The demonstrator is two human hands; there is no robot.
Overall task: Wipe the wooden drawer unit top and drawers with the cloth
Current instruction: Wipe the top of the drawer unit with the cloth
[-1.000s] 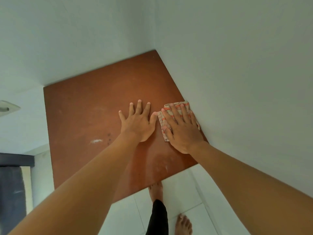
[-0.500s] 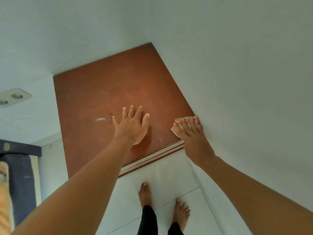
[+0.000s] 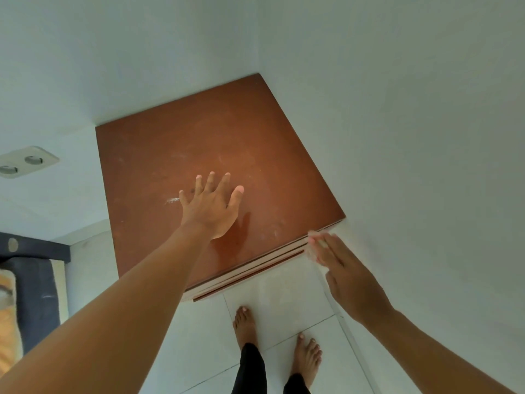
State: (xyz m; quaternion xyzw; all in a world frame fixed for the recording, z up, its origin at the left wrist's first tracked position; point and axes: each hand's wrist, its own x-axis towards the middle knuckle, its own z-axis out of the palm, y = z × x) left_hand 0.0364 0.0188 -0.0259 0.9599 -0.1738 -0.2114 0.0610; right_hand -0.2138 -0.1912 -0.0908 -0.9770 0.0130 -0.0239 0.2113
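Cloth (image 3: 314,245): blurred pale scrap under your right hand (image 3: 345,275) fingers, at front right corner of drawer unit top (image 3: 227,143). Likely soft, light, prone to bunch; pin it flat under fingers rather than pinch. Right grip: fingers extended, pressing cloth against front edge; how much cloth is held, can't tell. Left hand (image 3: 211,207): spread flat on top, holding nothing. Unit looks stiff, heavy, jammed into corner. Walls (image 3: 397,137) touch back and right edges; open room only left and front, floor (image 3: 281,291) below.
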